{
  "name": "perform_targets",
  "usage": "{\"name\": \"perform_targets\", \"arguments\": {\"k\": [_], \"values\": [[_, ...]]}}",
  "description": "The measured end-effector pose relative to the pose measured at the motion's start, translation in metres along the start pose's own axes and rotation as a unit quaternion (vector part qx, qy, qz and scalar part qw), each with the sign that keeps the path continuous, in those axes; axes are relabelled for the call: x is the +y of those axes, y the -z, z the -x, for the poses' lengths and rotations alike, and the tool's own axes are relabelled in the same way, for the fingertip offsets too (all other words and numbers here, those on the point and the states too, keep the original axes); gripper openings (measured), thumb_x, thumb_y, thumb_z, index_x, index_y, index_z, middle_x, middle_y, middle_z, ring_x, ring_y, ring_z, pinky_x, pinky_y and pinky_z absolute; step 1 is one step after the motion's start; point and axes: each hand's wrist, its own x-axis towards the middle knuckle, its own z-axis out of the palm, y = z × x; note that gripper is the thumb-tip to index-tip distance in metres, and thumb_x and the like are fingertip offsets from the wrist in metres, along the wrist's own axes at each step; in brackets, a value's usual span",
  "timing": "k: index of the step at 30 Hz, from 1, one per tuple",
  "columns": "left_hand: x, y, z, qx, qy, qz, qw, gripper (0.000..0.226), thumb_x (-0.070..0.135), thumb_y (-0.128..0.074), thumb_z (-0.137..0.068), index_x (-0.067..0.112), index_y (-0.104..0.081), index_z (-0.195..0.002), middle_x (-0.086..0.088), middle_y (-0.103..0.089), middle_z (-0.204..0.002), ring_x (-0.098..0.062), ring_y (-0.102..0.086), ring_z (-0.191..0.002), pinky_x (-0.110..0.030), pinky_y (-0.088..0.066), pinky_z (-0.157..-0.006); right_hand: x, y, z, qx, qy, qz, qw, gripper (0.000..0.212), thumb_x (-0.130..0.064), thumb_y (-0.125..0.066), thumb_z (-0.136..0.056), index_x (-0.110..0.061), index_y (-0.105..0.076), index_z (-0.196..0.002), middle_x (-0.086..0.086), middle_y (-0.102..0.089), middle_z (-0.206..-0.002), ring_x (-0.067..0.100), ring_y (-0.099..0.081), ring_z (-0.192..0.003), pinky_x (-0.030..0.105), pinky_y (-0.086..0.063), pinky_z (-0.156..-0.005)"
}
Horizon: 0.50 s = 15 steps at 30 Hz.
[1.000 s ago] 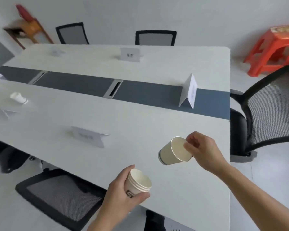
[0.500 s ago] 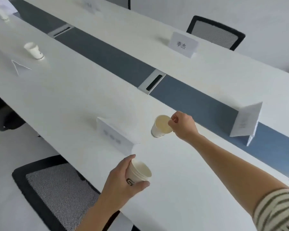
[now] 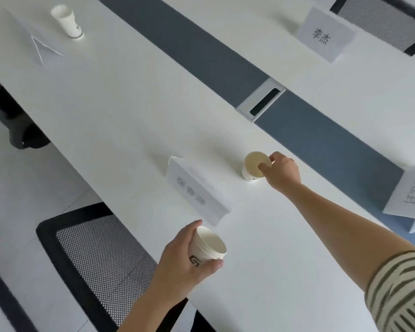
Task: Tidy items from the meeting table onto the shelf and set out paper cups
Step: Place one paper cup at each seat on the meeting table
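A single paper cup (image 3: 252,166) stands upright on the white meeting table (image 3: 120,111), just right of a folded name card (image 3: 194,190). My right hand (image 3: 282,172) pinches its rim between thumb and fingers. My left hand (image 3: 185,262) holds a stack of nested paper cups (image 3: 207,246) above the table's near edge, tilted with the mouths to the right. Another paper cup (image 3: 67,21) stands at the far left beside a second name card (image 3: 44,47).
A dark blue strip (image 3: 201,46) with a metal cable port (image 3: 261,99) runs down the table's middle. More name cards stand at the far right (image 3: 326,34) and right edge (image 3: 410,195). Mesh office chairs sit below the near edge (image 3: 96,259) and at the top right (image 3: 381,22).
My right hand has carried the single cup forward from mid-air, turned it upright and set it on the table beside the name card. The view has swung left and closer; my left hand keeps the stack.
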Motion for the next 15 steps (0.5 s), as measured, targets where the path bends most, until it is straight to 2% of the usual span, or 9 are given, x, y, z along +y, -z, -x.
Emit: {"name": "perform_targets", "arguments": {"k": [4,8,13,15], "values": [[0.017,0.002,-0.007,-0.02,-0.014,0.001,1.0,0.096,0.061,-0.079,-0.054,0.033,-0.043,-0.138,0.017,-0.06,-0.121,-0.005,-0.058,-0.111,-0.038,-0.053,-0.094,0.004,0.015,0.017,0.011,-0.006,-0.009,1.0,0.037,-0.048,-0.057,-0.083,-0.02,-0.06,-0.106,0.003,-0.065,-0.093,0.029,-0.061,-0.091,0.036,-0.051,-0.072],[0.037,0.001,-0.004,-0.037,-0.046,-0.021,0.998,0.099,0.065,-0.077,-0.052,0.032,-0.041,-0.139,0.021,-0.058,-0.12,-0.002,-0.056,-0.111,-0.032,-0.053,-0.094,0.025,0.044,0.054,-0.031,0.007,-0.055,0.998,0.026,-0.048,-0.057,-0.083,-0.027,-0.061,-0.098,-0.004,-0.068,-0.083,0.023,-0.066,-0.085,0.034,-0.053,-0.069],[0.058,-0.016,0.018,-0.087,-0.099,-0.04,0.99,0.081,0.055,-0.084,-0.056,0.04,-0.047,-0.127,0.023,-0.059,-0.108,-0.002,-0.059,-0.099,-0.036,-0.06,-0.072,0.062,0.08,0.138,-0.071,0.021,-0.068,0.995,0.016,-0.042,-0.06,-0.085,-0.027,-0.063,-0.09,-0.007,-0.068,-0.082,0.018,-0.068,-0.078,0.032,-0.052,-0.066],[0.063,-0.03,0.033,-0.111,-0.131,-0.052,0.984,0.079,0.053,-0.086,-0.056,0.04,-0.048,-0.124,0.022,-0.06,-0.107,-0.005,-0.059,-0.097,-0.033,-0.059,-0.07,0.081,0.088,0.18,-0.065,0.016,-0.087,0.994,0.016,-0.042,-0.061,-0.086,-0.027,-0.064,-0.091,-0.007,-0.069,-0.082,0.016,-0.068,-0.078,0.03,-0.052,-0.065]]}}
